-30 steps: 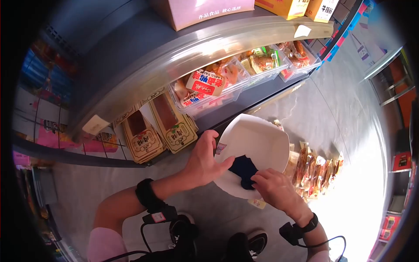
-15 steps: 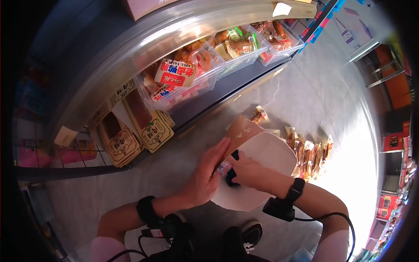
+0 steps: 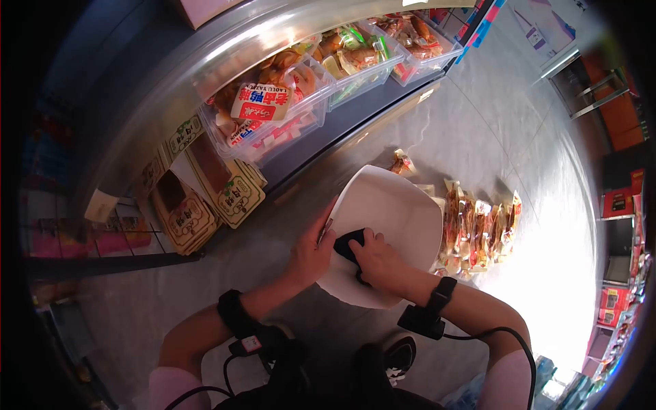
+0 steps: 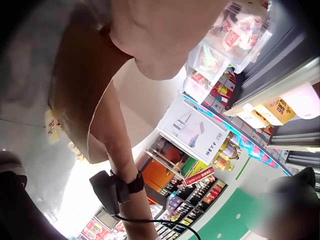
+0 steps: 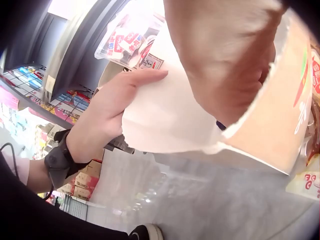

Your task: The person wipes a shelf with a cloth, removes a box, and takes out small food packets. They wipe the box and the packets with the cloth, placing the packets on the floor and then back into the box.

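Left hand (image 3: 311,254) is gripping the near-left wall of the white-lined box (image 3: 403,205), thumb over the rim on the inner side, fingers going round the outside. Right hand (image 3: 383,263) is reaching inside, fingers curling onto a dark cloth (image 3: 348,244), closed around it as far as visible; cloth is bunching between the two hands, against the inner side nearest the left hand. Just changed: box is turning its open inside up toward the head camera, printed outer side no longer facing it, so the right hand is probably getting a clearer reach at the inner surface. Packets (image 3: 478,232) are lying on the floor (image 3: 273,301) beyond the right hand, beside the box. Hard to make out: left fingertips are hiding behind the wall, right fingertips are sinking into the cloth; right wrist view is showing only a dark sliver below the palm, left wrist view isn't showing the cloth.
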Demonstrator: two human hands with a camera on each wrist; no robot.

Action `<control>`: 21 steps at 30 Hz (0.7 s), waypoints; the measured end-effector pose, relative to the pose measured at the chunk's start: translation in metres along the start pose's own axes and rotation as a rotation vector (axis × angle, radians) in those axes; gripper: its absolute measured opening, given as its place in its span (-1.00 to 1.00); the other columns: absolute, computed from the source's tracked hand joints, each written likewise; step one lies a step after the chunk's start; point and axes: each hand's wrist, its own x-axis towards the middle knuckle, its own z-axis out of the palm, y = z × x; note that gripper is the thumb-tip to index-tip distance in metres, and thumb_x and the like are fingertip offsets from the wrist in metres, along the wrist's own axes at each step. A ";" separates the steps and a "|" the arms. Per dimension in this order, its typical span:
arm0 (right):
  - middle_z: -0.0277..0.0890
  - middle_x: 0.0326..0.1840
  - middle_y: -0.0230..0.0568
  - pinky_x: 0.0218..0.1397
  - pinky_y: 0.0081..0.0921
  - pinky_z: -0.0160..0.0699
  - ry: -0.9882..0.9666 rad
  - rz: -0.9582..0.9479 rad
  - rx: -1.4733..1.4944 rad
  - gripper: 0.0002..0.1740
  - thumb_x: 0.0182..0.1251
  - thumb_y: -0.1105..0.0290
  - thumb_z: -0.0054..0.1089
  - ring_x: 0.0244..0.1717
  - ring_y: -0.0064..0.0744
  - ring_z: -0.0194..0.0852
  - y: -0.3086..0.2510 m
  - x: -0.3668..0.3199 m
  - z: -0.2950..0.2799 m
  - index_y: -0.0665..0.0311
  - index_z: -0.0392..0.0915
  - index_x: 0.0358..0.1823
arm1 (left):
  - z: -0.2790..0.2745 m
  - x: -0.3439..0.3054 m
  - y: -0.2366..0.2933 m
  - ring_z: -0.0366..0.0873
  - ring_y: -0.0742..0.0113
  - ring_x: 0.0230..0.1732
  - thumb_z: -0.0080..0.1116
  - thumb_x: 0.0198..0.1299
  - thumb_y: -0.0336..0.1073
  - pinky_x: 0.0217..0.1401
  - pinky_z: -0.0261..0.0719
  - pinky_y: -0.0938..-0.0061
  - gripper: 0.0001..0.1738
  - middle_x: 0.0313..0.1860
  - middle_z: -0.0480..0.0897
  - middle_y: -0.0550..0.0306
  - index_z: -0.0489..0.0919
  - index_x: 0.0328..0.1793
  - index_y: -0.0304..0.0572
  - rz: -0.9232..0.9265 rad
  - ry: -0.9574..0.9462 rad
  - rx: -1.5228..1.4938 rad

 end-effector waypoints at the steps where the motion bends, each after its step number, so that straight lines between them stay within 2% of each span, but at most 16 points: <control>1: 0.21 -0.09 0.15 -0.13 -0.12 0.45 -0.037 0.031 0.032 -0.41 -0.15 0.47 0.25 -0.15 0.11 0.38 0.000 0.001 0.001 0.33 0.30 0.02 | -0.001 0.001 0.000 0.39 0.31 0.15 -0.20 0.29 -0.42 0.22 0.26 0.50 -0.45 0.15 0.44 -0.05 0.12 0.43 -0.12 -0.088 0.001 0.016; 2: 0.21 -0.09 0.15 -0.13 -0.12 0.45 -0.037 0.031 0.030 -0.41 -0.15 0.47 0.25 -0.15 0.11 0.38 0.001 0.003 0.002 0.33 0.30 0.02 | -0.002 0.002 0.001 0.39 0.31 0.14 -0.21 0.30 -0.42 0.22 0.27 0.49 -0.45 0.15 0.45 -0.04 0.12 0.43 -0.09 -0.176 0.001 0.033; 4: 0.26 -0.15 0.10 -0.10 -0.17 0.45 -0.108 0.022 0.099 -0.50 -0.12 0.49 0.22 -0.17 0.07 0.41 0.001 0.010 -0.006 0.35 0.33 -0.05 | 0.001 0.006 -0.002 0.39 0.27 0.17 -0.23 0.28 -0.45 0.24 0.25 0.47 -0.45 0.18 0.43 -0.06 0.11 0.43 -0.11 -0.155 0.016 0.005; 6: 0.27 -0.09 0.12 -0.08 -0.19 0.47 -0.085 0.054 0.119 -0.55 -0.09 0.53 0.17 -0.10 0.06 0.40 -0.002 0.014 -0.028 0.39 0.34 -0.08 | 0.003 0.007 0.002 0.38 0.23 0.19 -0.25 0.27 -0.47 0.26 0.23 0.45 -0.44 0.21 0.41 -0.07 0.11 0.43 -0.13 -0.135 0.032 -0.020; 8: 0.27 -0.03 0.14 -0.06 -0.21 0.49 -0.071 0.100 0.155 -0.60 -0.07 0.58 0.13 -0.04 0.05 0.39 -0.006 0.015 -0.045 0.43 0.35 -0.11 | 0.006 0.000 0.023 0.27 0.04 0.29 -0.26 0.20 -0.55 0.34 0.15 0.34 -0.39 0.29 0.30 -0.18 0.10 0.43 -0.18 0.051 0.008 0.078; 9: 0.27 -0.01 0.10 -0.06 -0.21 0.49 0.163 0.082 0.212 -0.58 -0.06 0.56 0.13 0.00 0.06 0.36 -0.005 0.015 -0.051 0.44 0.35 -0.08 | 0.008 -0.001 0.032 0.27 0.04 0.29 -0.26 0.20 -0.55 0.34 0.15 0.34 -0.39 0.29 0.30 -0.18 0.10 0.43 -0.18 0.049 -0.001 0.077; 10: 0.27 0.00 0.06 -0.06 -0.21 0.48 0.400 0.066 0.262 -0.56 -0.05 0.55 0.14 0.04 0.07 0.33 -0.003 0.014 -0.055 0.46 0.35 -0.05 | 0.010 -0.001 0.040 0.19 -0.05 0.33 -0.26 0.14 -0.60 0.37 0.09 0.29 -0.35 0.32 0.23 -0.22 0.09 0.43 -0.21 0.172 0.025 0.191; 11: 0.27 0.00 0.06 -0.06 -0.21 0.48 0.403 0.076 0.260 -0.56 -0.05 0.55 0.14 0.04 0.07 0.33 -0.003 0.015 -0.055 0.46 0.35 -0.05 | 0.013 0.000 0.045 0.11 -0.14 0.37 -0.27 0.07 -0.64 0.40 0.04 0.24 -0.31 0.35 0.17 -0.26 0.08 0.42 -0.25 0.299 0.053 0.303; 13: 0.28 0.08 0.00 0.03 -0.22 0.41 0.608 0.099 0.262 -0.49 -0.02 0.50 0.15 0.13 0.03 0.25 -0.004 0.024 -0.049 0.44 0.34 0.04 | 0.018 -0.001 0.051 0.07 -0.17 0.38 -0.28 0.02 -0.67 0.41 0.01 0.21 -0.28 0.36 0.13 -0.27 0.08 0.42 -0.28 0.322 0.016 0.271; 14: 0.28 0.08 0.00 0.03 -0.22 0.41 0.612 0.103 0.258 -0.49 -0.02 0.50 0.15 0.13 0.03 0.25 0.004 0.028 -0.038 0.44 0.34 0.04 | 0.020 -0.001 0.052 0.03 -0.20 0.40 -0.29 -0.03 -0.70 0.43 -0.02 0.19 -0.25 0.38 0.10 -0.28 0.07 0.42 -0.30 0.342 -0.014 0.245; 16: 0.27 0.14 -0.05 0.14 -0.22 0.30 0.388 -0.061 -0.190 -0.47 0.04 0.44 0.13 0.20 -0.02 0.19 0.017 0.039 -0.013 0.40 0.33 0.11 | 0.029 -0.007 0.051 0.02 -0.19 0.40 -0.29 -0.06 -0.72 0.43 -0.02 0.19 -0.24 0.38 0.10 -0.28 0.07 0.41 -0.32 0.346 -0.027 0.316; 17: 0.29 0.16 -0.09 0.20 -0.30 0.21 0.337 -0.023 -0.305 -0.51 0.09 0.37 0.09 0.21 -0.07 0.19 0.020 0.044 -0.006 0.36 0.36 0.10 | 0.032 -0.010 0.050 0.02 -0.19 0.40 -0.30 -0.09 -0.73 0.43 -0.02 0.19 -0.22 0.38 0.09 -0.28 0.06 0.41 -0.34 0.344 -0.038 0.388; 18: 0.29 0.16 -0.09 0.20 -0.30 0.21 0.336 -0.016 -0.304 -0.51 0.09 0.37 0.09 0.21 -0.07 0.19 0.027 0.047 -0.003 0.36 0.36 0.10 | 0.031 -0.010 0.051 0.02 -0.19 0.40 -0.30 -0.09 -0.73 0.43 -0.02 0.19 -0.22 0.38 0.09 -0.28 0.06 0.41 -0.34 0.345 -0.044 0.386; 20: 0.36 0.11 -0.12 0.19 -0.41 0.21 0.247 0.265 -0.664 -0.54 0.09 0.36 0.07 0.22 -0.12 0.20 0.039 0.051 0.004 0.35 0.42 0.07 | 0.026 -0.013 0.053 0.02 -0.18 0.41 -0.30 -0.12 -0.76 0.43 -0.02 0.18 -0.20 0.38 0.09 -0.30 0.06 0.41 -0.36 0.310 -0.065 0.314; 21: 0.36 0.11 -0.12 0.19 -0.41 0.21 0.247 0.267 -0.666 -0.54 0.09 0.36 0.07 0.22 -0.12 0.20 0.045 0.050 0.009 0.35 0.42 0.07 | 0.027 -0.013 0.054 0.02 -0.18 0.41 -0.30 -0.12 -0.76 0.43 -0.02 0.18 -0.20 0.38 0.09 -0.30 0.06 0.41 -0.36 0.311 -0.067 0.312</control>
